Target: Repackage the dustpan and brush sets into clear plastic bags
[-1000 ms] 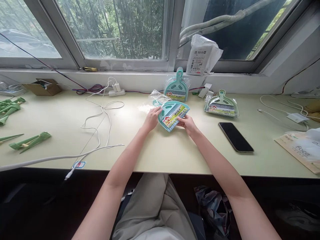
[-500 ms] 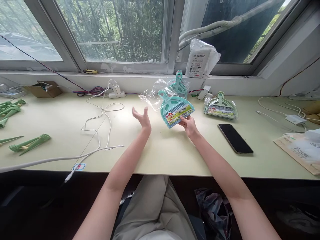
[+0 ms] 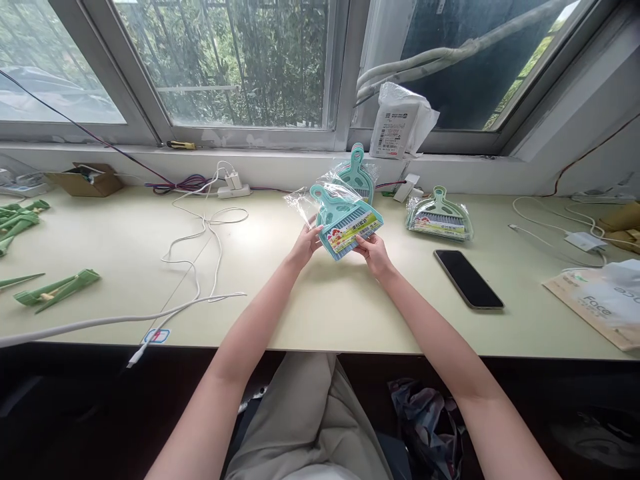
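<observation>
A mint-green dustpan and brush set [image 3: 345, 220] with a bright printed label is held up above the table, tilted, its handle pointing away to the upper left. Clear plastic wrap hangs loose around its handle end. My left hand [image 3: 305, 247] grips the set's left edge, thumb on the front and the other fingers partly hidden behind. At the lower right edge, my right hand [image 3: 375, 255] pinches it beside the label. Just behind stands another mint set [image 3: 357, 167] in clear wrap, partly covered by the held one. A greener wrapped set [image 3: 440, 217] lies to the right.
A black phone [image 3: 469, 280] lies right of my right arm, with a tissue pack [image 3: 597, 303] farther right. White cables [image 3: 220, 247] loop across the left side near a power strip [image 3: 234, 189]. Green clip-like pieces [image 3: 60, 288] and a cardboard box [image 3: 90, 180] are at far left.
My left hand, open and apart from the set before, has moved right and closed on its left edge. The set has shifted slightly left and down in my right hand.
</observation>
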Motion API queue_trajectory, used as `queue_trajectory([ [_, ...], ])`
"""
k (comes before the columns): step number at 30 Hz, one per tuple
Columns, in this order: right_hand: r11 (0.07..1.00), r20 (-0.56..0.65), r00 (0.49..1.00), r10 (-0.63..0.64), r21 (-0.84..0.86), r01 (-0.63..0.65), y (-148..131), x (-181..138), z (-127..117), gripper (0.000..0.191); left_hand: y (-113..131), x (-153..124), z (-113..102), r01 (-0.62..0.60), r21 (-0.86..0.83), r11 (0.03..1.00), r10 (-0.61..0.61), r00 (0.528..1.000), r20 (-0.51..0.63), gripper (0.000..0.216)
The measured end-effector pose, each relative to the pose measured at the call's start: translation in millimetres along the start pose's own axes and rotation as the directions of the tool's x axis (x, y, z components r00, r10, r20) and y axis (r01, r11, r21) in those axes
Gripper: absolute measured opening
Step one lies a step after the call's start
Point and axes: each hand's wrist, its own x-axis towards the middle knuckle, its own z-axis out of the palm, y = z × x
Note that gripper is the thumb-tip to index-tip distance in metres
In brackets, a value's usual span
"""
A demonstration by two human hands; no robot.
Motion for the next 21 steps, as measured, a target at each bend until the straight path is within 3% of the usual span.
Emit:
queue_trajectory([
  [6, 0.999, -0.071, 0.997, -0.016, 0.032, 0.018, 0.2, -0.2, 3.6, 0.032, -6.4, 0.1, -0.6, 0.075, -0.028, 0.997, -0.071, 0.990, 0.124, 0.038],
  [15, 0.999, 0.034, 0.999, 0.026, 0.038, -0.027, -4.3, 3.3, 1.8, 0.036, -5.3, -4.5, 3.6, 0.025, 0.045, 0.999, -0.030, 0.993, 0.111, 0.041],
  [18, 0.999, 0.050, 0.998, 0.038, 0.022, -0.039, -6.2, 3.5, 0.4, 0.037, -3.8, -5.1, 3.9, 0.066, 0.042, 0.997, -0.071, 0.991, 0.111, 0.045],
  [21, 0.999, 0.097, 0.994, 0.043, 0.029, -0.046, -8.7, 2.7, -0.6, 0.041, 0.7, -5.0, 2.6, 0.063, 0.074, 0.995, -0.066, 0.997, 0.051, 0.046],
])
